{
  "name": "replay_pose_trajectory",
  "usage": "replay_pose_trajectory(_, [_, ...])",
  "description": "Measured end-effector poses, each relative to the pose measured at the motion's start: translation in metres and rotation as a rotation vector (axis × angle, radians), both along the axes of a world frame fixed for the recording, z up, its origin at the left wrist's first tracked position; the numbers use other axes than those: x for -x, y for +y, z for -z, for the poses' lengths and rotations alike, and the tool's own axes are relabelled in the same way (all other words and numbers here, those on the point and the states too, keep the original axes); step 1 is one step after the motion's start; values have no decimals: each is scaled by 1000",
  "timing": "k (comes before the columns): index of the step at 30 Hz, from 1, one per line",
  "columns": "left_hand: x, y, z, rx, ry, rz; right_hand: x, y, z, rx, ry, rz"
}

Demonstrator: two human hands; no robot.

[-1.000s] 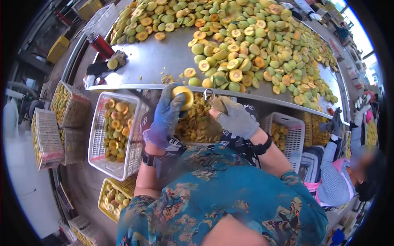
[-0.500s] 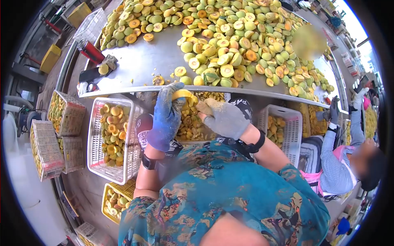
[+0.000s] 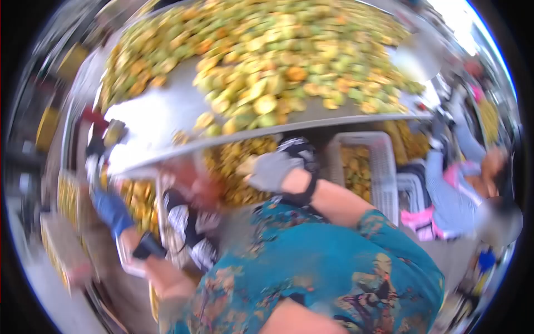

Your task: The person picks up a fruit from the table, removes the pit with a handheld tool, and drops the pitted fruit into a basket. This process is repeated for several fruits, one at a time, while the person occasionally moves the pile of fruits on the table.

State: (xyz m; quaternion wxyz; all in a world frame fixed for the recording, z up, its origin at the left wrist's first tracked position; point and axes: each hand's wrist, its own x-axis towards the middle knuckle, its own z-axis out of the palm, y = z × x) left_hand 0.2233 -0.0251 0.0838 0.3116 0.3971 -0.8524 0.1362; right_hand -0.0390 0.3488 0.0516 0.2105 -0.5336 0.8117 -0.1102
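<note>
My left hand (image 3: pixel 109 207), in a blue glove, is stretched out to the left beside the table's front left corner. Motion smears its fingers, so I cannot make out anything in them. Below the table edge, my right hand (image 3: pixel 273 171), in a grey glove, is held over cut fruit pieces (image 3: pixel 236 183) in front of my lap. Its fingers look curled together, with a yellowish patch at the tips that could be fruit or stained glove. A large heap of halved yellow-green stone fruit (image 3: pixel 289 61) covers much of the metal table (image 3: pixel 178 89).
A fruit-filled crate (image 3: pixel 158 206) stands at my left, partly behind my left arm. Another white crate (image 3: pixel 384 172) with fruit is at my right. A red can (image 3: pixel 93 118) sits on the table's left edge. A co-worker (image 3: pixel 461 189) sits farther right.
My left hand has left the yellow fruit piece area and swung far left and down. My right hand has shifted slightly left and down. The whole view has turned and blurred.
</note>
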Motion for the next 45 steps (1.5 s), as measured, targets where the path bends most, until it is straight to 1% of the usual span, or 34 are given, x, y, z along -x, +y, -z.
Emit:
replay_pose_trajectory(1, [-3,-1,-1,-334,-288,-251,1,2,6,106,-45,43])
replay_pose_trajectory(2, [2,-3,5,-262,-343,-241,2,2,-26,-123,-45,120])
replay_pose_trajectory(3, [6,-3,11,-186,-396,-233,1,5,-16,62,-96,76])
replay_pose_trajectory(4, [9,-3,16,-108,-446,-227,2,4,-36,-191,-111,142])
replay_pose_trajectory(5, [47,2,13,-271,-444,-186,-1,7,-34,-128,-156,151])
replay_pose_trajectory(6, [73,8,10,-435,-454,-166,-3,6,-18,30,-217,93])
replay_pose_trajectory(8, [123,9,40,-462,-264,294,-9,2,-22,-42,-223,56])
replay_pose_trajectory(9, [158,6,67,-387,-231,413,-10,2,-20,-45,-226,46])
replay_pose_trajectory(10, [196,29,62,-594,-194,531,-9,3,-20,-40,-220,65])
replay_pose_trajectory(11, [225,44,67,-624,-273,617,-9,4,-21,-33,-231,54])
replay_pose_trajectory(13, [264,71,78,-639,-446,674,-5,9,-29,-22,-235,60])
replay_pose_trajectory(15, [285,59,133,-546,-423,784,0,19,-41,-47,-282,104])
replay_pose_trajectory(16, [293,61,132,-543,-419,801,1,24,-44,-48,-235,105])
replay_pose_trajectory(18, [302,64,127,-632,-711,745,5,35,-51,-51,-232,139])
replay_pose_trajectory(19, [300,63,129,-629,-709,751,7,39,-53,-54,-235,157])
replay_pose_trajectory(21, [290,56,135,-597,-586,799,8,40,-47,-34,-242,156])
replay_pose_trajectory(23, [281,60,127,-577,-561,746,6,39,-47,-30,-242,166])
replay_pose_trajectory(25, [268,57,117,-622,-479,660,2,33,-36,44,-270,133])
replay_pose_trajectory(26, [268,47,124,-743,-385,595,1,30,-34,114,-299,106])
replay_pose_trajectory(27, [264,36,130,-731,-385,601,-1,28,-33,125,-294,112])
replay_pose_trajectory(29, [249,44,114,-1500,299,511,-7,26,-37,166,-292,239])
replay_pose_trajectory(30, [242,51,104,-1688,541,628,-9,26,-42,265,-301,276])
replay_pose_trajectory(31, [235,70,83,-1683,544,626,-11,25,-41,267,-302,271])
replay_pose_trajectory(33, [221,120,38,-1893,900,554,-15,17,-38,664,-476,356])
replay_pose_trajectory(34, [210,139,29,-1816,842,638,-18,11,-39,733,-523,421])
replay_pose_trajectory(35, [205,144,38,-1799,891,622,-21,6,-42,735,-524,414])
replay_pose_trajectory(37, [191,164,51,-976,448,1062,-25,-2,-48,791,-604,493])
replay_pose_trajectory(39, [186,200,46,-1043,467,1012,-28,-4,-50,814,-640,525])
replay_pose_trajectory(40, [185,219,33,-1598,724,1042,-29,-4,-50,844,-681,570])
replay_pose_trajectory(41, [181,234,21,-1596,733,1045,-28,-4,-50,874,-720,617])
replay_pose_trajectory(42, [177,247,9,-1192,518,1062,-23,-4,-44,853,-587,563])
replay_pose_trajectory(43, [174,254,1,-790,307,1042,-21,-3,-37,852,-581,561])
replay_pose_trajectory(44, [170,254,-2,-627,207,1052,-19,-2,-31,840,-520,565])
replay_pose_trajectory(45, [168,252,0,-627,210,1056,-18,-1,-24,829,-460,569])
